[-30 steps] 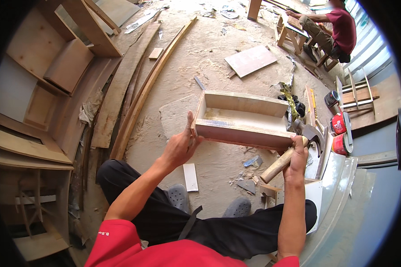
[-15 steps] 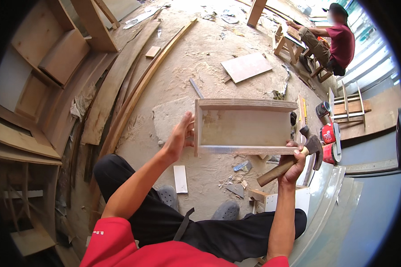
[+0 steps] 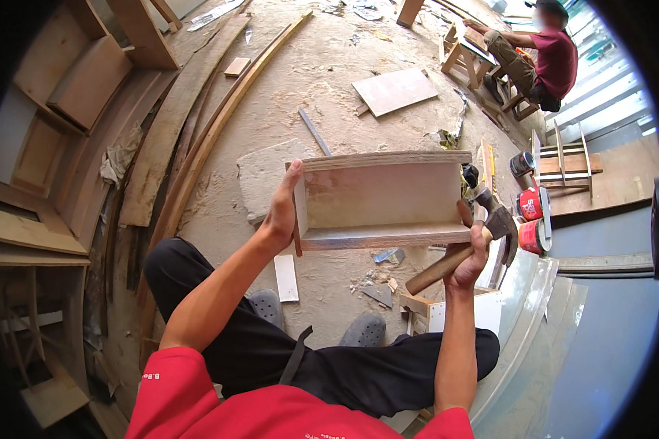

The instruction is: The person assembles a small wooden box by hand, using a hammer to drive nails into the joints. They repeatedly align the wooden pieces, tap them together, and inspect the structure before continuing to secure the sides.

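Observation:
A shallow wooden drawer box (image 3: 384, 238) is held up in front of me, its hollow side toward me. Its walls are pale wood, and no wall shows at its right end. My left hand (image 3: 282, 212) grips the left end, a fingertip at the upper corner; its other fingers are partly hidden. In my right hand (image 3: 470, 267) is a claw hammer (image 3: 439, 271), held by its wooden handle with the metal head up and to the right. The fingers of that hand also reach the box's right end.
Long planks (image 3: 198, 161) lie along the left, beside wooden cabinets (image 3: 88, 88). A pale board (image 3: 395, 91) lies ahead on the dusty floor. Red cans (image 3: 532, 203) stand at right near glass sheets (image 3: 534, 329). Another person (image 3: 553, 58) sits at the far right.
The box has shifted slightly left and tilted. My left hand has closed in against its left end, and the right hand with the hammer has moved along with it.

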The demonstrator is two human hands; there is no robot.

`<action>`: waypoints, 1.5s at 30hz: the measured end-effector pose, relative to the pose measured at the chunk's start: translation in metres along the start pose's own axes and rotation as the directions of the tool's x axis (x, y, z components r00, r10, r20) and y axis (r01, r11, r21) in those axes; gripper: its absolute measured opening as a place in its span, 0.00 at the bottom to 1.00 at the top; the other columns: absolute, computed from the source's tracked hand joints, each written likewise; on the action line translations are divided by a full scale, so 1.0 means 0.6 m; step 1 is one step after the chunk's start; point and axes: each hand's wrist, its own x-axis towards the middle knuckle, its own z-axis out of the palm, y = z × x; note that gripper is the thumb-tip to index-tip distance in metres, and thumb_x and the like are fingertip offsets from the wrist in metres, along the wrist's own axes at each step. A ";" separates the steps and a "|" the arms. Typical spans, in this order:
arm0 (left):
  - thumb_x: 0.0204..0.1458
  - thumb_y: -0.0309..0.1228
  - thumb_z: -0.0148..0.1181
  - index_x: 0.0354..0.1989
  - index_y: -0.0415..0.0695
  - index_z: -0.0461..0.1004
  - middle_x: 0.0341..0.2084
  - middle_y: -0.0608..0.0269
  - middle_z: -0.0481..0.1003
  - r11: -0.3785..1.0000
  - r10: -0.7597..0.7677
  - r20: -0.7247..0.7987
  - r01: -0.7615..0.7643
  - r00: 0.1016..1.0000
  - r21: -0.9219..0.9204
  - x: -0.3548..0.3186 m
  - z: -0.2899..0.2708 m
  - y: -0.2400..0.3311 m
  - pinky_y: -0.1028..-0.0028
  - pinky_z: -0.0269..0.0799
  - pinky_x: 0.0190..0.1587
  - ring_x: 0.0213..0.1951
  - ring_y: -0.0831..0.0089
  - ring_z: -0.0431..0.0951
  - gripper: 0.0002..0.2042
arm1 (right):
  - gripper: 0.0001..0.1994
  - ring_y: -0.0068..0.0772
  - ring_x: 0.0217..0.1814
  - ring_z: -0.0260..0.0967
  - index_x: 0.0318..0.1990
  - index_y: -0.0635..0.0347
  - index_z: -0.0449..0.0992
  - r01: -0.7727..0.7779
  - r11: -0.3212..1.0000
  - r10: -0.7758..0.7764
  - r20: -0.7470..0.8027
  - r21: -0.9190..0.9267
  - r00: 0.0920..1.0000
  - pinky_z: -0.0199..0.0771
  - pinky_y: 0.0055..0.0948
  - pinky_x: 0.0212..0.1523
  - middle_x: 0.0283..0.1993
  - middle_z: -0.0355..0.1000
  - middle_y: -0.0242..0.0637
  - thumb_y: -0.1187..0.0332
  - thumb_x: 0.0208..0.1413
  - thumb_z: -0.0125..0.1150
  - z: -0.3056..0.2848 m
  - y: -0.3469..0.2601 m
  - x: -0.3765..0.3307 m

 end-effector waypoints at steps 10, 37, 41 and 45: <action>0.65 0.61 0.36 0.62 0.34 0.66 0.53 0.47 0.75 0.989 0.148 0.136 -0.147 0.980 -0.022 0.010 -0.030 -0.035 0.62 0.70 0.61 0.56 0.57 0.76 0.38 | 0.32 0.34 0.68 0.66 0.73 0.67 0.56 -0.130 0.991 0.127 -0.100 -0.027 0.987 0.59 0.33 0.71 0.67 0.69 0.43 0.62 0.67 0.57 0.000 -0.005 0.015; 0.47 0.32 0.76 0.67 0.37 0.65 0.48 0.62 0.69 0.696 0.532 0.171 -0.544 0.829 0.469 -0.019 -0.024 -0.002 0.71 0.82 0.52 0.54 0.70 0.75 0.38 | 0.10 0.40 0.63 0.68 0.39 0.53 0.70 -0.229 0.973 0.229 -0.153 0.013 0.961 0.70 0.36 0.63 0.61 0.69 0.46 0.76 0.50 0.61 -0.047 -0.008 0.019; 0.42 0.36 0.80 0.65 0.39 0.67 0.51 0.60 0.69 0.584 0.618 0.262 -0.656 0.741 0.478 -0.025 -0.025 0.003 0.67 0.83 0.52 0.55 0.69 0.75 0.41 | 0.10 0.38 0.60 0.70 0.40 0.53 0.71 -0.241 0.968 0.247 -0.130 0.066 0.960 0.72 0.34 0.59 0.62 0.68 0.44 0.75 0.52 0.62 -0.066 0.009 0.025; 0.36 0.40 0.84 0.64 0.41 0.66 0.55 0.58 0.67 0.462 0.657 0.329 -0.707 0.678 0.536 -0.035 -0.027 0.009 0.62 0.82 0.54 0.59 0.65 0.72 0.45 | 0.10 0.35 0.56 0.72 0.41 0.53 0.71 -0.221 0.969 0.234 -0.123 0.109 0.964 0.74 0.34 0.56 0.57 0.70 0.40 0.74 0.53 0.63 -0.081 0.021 0.029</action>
